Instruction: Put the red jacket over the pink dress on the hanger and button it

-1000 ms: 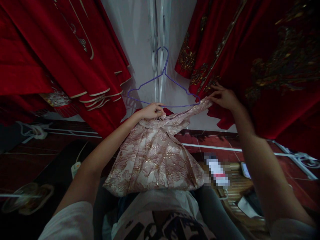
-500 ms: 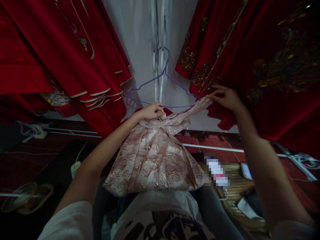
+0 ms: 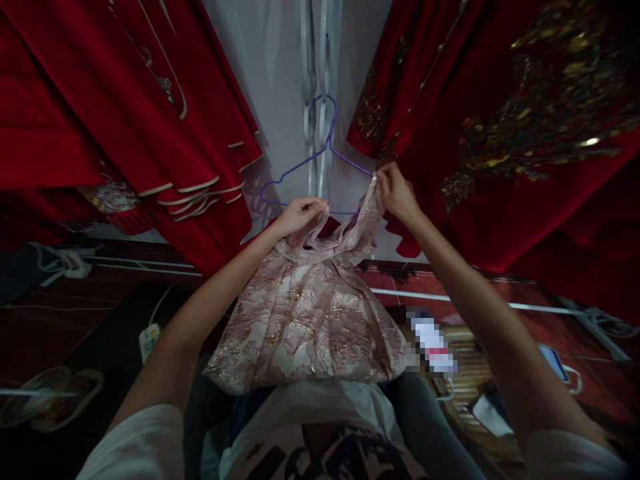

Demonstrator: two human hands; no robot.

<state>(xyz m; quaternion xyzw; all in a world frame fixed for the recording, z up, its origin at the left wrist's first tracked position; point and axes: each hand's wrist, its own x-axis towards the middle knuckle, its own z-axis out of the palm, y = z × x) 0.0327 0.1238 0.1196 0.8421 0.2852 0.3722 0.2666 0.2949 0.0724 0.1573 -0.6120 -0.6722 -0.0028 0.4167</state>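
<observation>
A pale pink brocade garment [image 3: 320,313] with a shiny gold floral pattern and pleats spreads over my lap. My left hand [image 3: 304,215] pinches its upper edge left of centre. At the upper right, my right hand [image 3: 397,190] grips the end of a raised band of the same cloth, thumb and fingers closed. Between both hands the top edge sags into a loose opening. Behind the cloth hangs a purple clothes hanger [image 3: 300,162] on a white chain-like strip [image 3: 309,80]; the hands and cloth cover part of its lower bar.
Red garments with gold and silver trim hang at left [image 3: 200,133] and right [image 3: 440,100]. A bamboo stool [image 3: 465,360] at my right bears a blurred-out item [image 3: 433,343]. A power strip [image 3: 149,341] and a plastic bag [image 3: 65,397] lie at left. A white rail [image 3: 450,298] crosses near the floor.
My right hand has moved left and slightly up, bringing the band end closer to my left hand. The band now stands steeper, and the top edge has opened into a loop.
</observation>
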